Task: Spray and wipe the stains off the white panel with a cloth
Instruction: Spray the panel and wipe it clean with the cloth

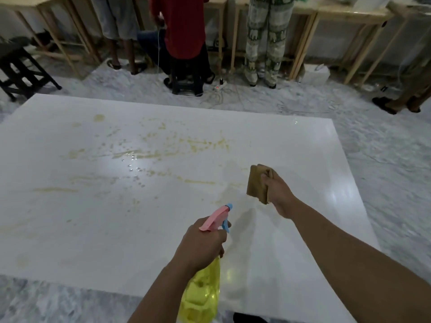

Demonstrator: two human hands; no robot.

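Head view: left hand (205, 241) grips a yellow spray bottle (200, 292) by its pink-and-blue trigger head, nozzle over the white panel (70, 229). Right hand (277, 194) clutches a folded brown cloth (256, 184) above the panel. Yellowish stains (198, 143) streak its far half.

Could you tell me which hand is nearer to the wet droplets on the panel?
Left. The left hand is below-right of the droplets; the right hand is farther right.
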